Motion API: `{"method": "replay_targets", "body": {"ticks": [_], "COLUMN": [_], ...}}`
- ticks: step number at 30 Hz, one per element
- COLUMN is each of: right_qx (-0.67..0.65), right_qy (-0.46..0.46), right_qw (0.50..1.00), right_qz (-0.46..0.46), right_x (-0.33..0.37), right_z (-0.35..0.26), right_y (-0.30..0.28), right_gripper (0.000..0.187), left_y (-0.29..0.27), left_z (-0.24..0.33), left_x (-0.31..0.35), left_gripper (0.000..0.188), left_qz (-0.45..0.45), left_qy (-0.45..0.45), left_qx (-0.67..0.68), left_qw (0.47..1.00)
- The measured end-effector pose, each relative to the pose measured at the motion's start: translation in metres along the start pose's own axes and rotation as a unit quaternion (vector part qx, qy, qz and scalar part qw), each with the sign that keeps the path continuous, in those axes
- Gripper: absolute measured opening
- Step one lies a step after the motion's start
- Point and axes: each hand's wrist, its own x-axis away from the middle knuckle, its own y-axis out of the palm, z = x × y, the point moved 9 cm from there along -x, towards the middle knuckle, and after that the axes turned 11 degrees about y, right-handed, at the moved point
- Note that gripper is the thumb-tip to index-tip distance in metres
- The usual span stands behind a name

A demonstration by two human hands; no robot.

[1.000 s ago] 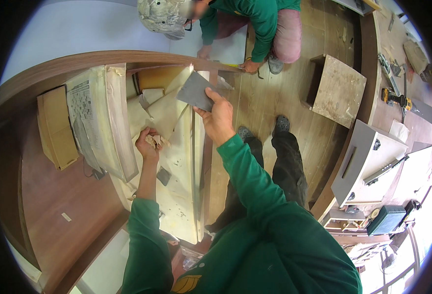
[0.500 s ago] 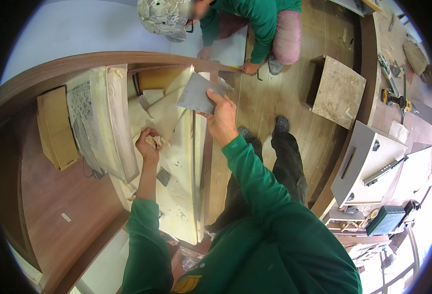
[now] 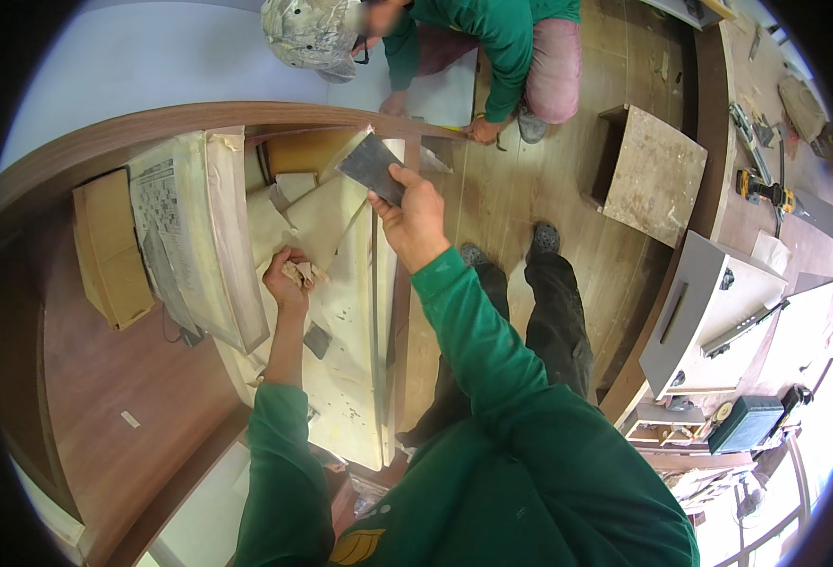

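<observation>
My right hand (image 3: 416, 217) grips a thin dark grey rectangular sheet (image 3: 371, 168) by its near edge, thumb on top. It is held over the far end of a long cream-coloured panel (image 3: 343, 392) specked with dark bits. Curled around torn tan scraps (image 3: 298, 272), which look like paper or peeled covering, my left hand (image 3: 287, 288) is closed above the panel's left side. A small dark grey square piece (image 3: 317, 341) lies on the panel just below that hand. Loose cream sheeting (image 3: 317, 213) lies between the two hands.
Beyond the curved wooden edge (image 3: 199, 111) a co-worker (image 3: 492, 57) crouches. A box-like wooden stool (image 3: 657, 175) stands on the floor at right. On the right-hand surface are a cordless drill (image 3: 761, 189) and a white drawer (image 3: 709, 317). A cardboard box (image 3: 110, 250) sits at left.
The grey sheet has tilted in my right hand, showing darker and narrower, as that hand shifted slightly left. My left hand stays nearly still with the scraps.
</observation>
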Motion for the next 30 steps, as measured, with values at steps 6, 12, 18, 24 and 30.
{"method": "replay_targets", "body": {"ticks": [6, 12, 18, 24, 30], "right_qx": [-0.036, 0.087, 0.029, 0.004, 0.042], "right_qy": [-0.024, -0.026, -0.014, -0.027, -0.038], "right_qw": [0.999, 0.994, 0.999, 0.999, 0.998], "right_qz": [-0.006, -0.065, -0.038, -0.041, -0.04], "right_x": [-0.006, 0.014, 0.007, -0.007, -0.005], "right_z": [0.009, 0.005, 0.005, 0.001, 0.0], "right_y": [0.001, -0.013, -0.012, 0.0, -0.003], "right_gripper": [0.028, 0.029, 0.026, 0.029, 0.033], "left_y": [0.007, 0.002, 0.0, 0.001, 0.002], "left_z": [0.007, 0.004, 0.0, 0.001, 0.003], "left_x": [0.002, -0.001, -0.002, 0.0, 0.0], "left_gripper": [0.024, 0.024, 0.025, 0.024, 0.024], "left_qz": [0.01, 0.007, 0.005, 0.009, -0.006], "left_qy": [0.027, 0.025, 0.007, 0.001, 0.006], "left_qx": [0.016, 0.02, 0.002, -0.003, -0.003], "left_qw": [0.999, 0.999, 1.0, 1.0, 1.0]}}
